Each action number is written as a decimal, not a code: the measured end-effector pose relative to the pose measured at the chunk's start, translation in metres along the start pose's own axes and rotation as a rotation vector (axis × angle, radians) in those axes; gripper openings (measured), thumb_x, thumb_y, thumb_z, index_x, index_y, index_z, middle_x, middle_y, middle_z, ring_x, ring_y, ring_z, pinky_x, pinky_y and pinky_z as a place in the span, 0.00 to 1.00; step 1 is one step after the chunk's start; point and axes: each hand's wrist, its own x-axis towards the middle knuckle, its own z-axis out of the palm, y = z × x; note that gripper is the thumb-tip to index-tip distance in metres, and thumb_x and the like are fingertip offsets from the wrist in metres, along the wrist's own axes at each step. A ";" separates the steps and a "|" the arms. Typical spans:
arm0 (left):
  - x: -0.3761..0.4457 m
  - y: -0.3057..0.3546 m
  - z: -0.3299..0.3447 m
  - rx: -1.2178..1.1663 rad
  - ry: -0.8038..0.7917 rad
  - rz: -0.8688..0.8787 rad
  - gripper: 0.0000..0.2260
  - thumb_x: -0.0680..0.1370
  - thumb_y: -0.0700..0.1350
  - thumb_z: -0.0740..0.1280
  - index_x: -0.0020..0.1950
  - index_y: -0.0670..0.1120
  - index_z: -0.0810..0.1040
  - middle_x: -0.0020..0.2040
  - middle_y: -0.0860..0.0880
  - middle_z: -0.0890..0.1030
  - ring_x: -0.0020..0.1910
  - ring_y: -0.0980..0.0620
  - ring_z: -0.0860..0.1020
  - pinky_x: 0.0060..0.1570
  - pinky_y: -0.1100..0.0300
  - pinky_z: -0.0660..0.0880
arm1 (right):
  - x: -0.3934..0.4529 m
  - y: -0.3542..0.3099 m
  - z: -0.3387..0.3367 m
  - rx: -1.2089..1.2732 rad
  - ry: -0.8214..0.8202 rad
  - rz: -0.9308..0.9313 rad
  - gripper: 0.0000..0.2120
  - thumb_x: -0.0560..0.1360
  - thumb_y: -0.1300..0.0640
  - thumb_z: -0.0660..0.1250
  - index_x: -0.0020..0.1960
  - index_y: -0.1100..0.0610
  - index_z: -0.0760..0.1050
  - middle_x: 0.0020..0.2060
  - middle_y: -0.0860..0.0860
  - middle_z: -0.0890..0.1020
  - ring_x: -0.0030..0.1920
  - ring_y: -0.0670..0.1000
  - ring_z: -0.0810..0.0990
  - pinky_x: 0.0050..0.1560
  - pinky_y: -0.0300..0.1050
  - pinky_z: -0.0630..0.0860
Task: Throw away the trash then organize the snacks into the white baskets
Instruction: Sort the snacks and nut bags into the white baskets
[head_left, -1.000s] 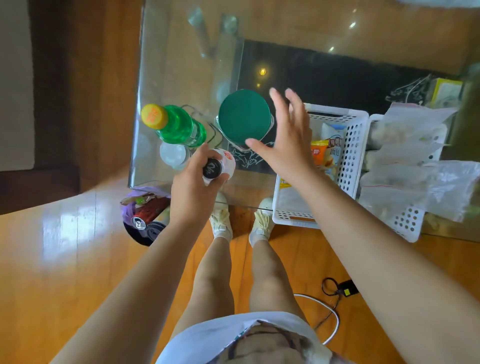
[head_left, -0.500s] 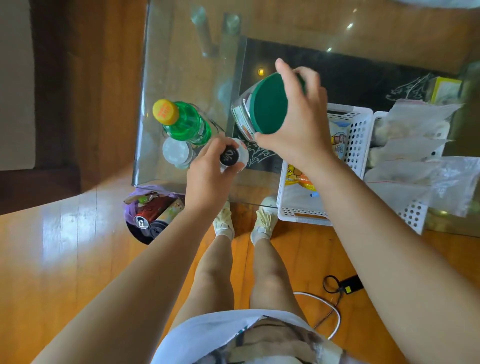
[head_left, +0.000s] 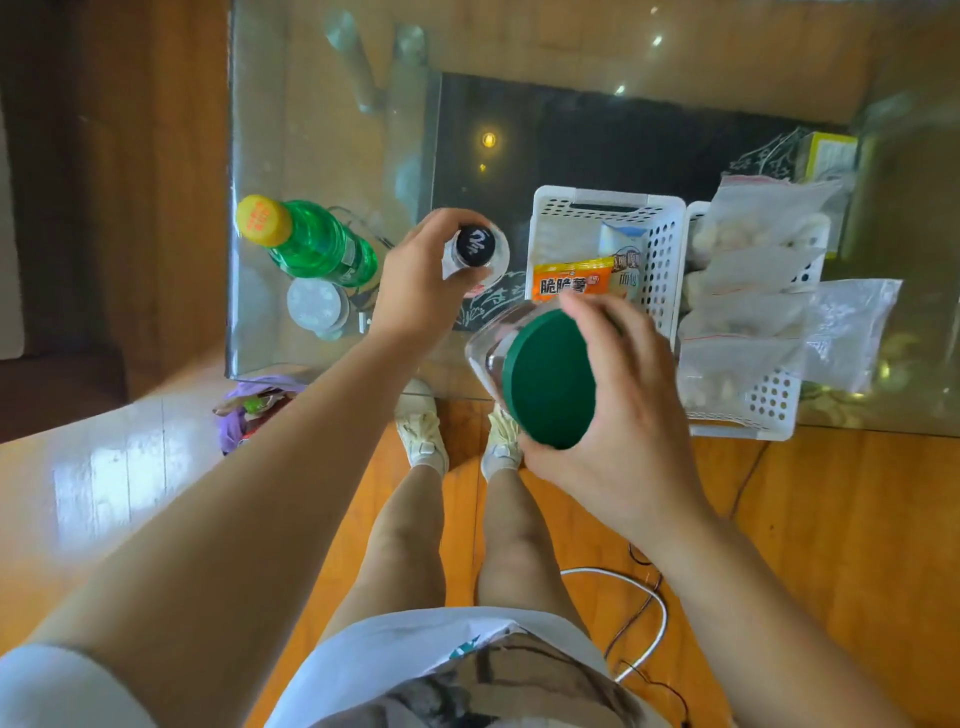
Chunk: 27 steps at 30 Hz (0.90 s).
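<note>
My right hand (head_left: 618, 410) grips a clear jar with a green lid (head_left: 545, 376), tilted and lifted off the glass table near its front edge. My left hand (head_left: 421, 275) holds a small clear bottle with a black cap (head_left: 475, 244) over the table. A white basket (head_left: 660, 228) to the right holds an orange snack packet (head_left: 571, 280) and another packet. A second white basket (head_left: 769, 400) beside it carries clear zip bags (head_left: 753, 291) of snacks.
A green bottle with a yellow cap (head_left: 306, 239) and a small clear cup (head_left: 317, 306) stand at the table's left. A bin with a purple bag (head_left: 244, 415) of trash sits on the floor under the table's left corner. Cables (head_left: 644, 613) lie on the floor.
My right hand lifted the green-lidded jar and brought it toward me and to the right. My left hand moved the small bottle up and further over the table.
</note>
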 end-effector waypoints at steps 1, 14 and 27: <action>0.000 -0.001 -0.002 -0.007 -0.023 0.011 0.18 0.70 0.36 0.70 0.59 0.46 0.77 0.54 0.55 0.79 0.53 0.56 0.75 0.47 0.84 0.62 | -0.001 -0.002 0.005 0.007 -0.032 -0.025 0.44 0.57 0.54 0.76 0.71 0.55 0.64 0.66 0.54 0.68 0.66 0.54 0.65 0.64 0.48 0.69; -0.087 -0.073 -0.009 -0.625 -0.009 -0.793 0.13 0.81 0.46 0.59 0.63 0.49 0.75 0.63 0.44 0.77 0.63 0.45 0.74 0.56 0.50 0.73 | 0.045 -0.010 0.084 -0.380 -0.439 -0.418 0.42 0.61 0.61 0.74 0.72 0.54 0.61 0.68 0.56 0.67 0.68 0.60 0.64 0.66 0.56 0.65; -0.092 -0.063 0.001 -0.846 -0.033 -0.852 0.18 0.81 0.41 0.59 0.71 0.44 0.67 0.64 0.38 0.76 0.58 0.43 0.77 0.60 0.51 0.72 | 0.073 0.004 0.106 -0.385 -0.414 -0.449 0.40 0.62 0.57 0.74 0.71 0.54 0.62 0.67 0.56 0.67 0.68 0.59 0.63 0.67 0.53 0.63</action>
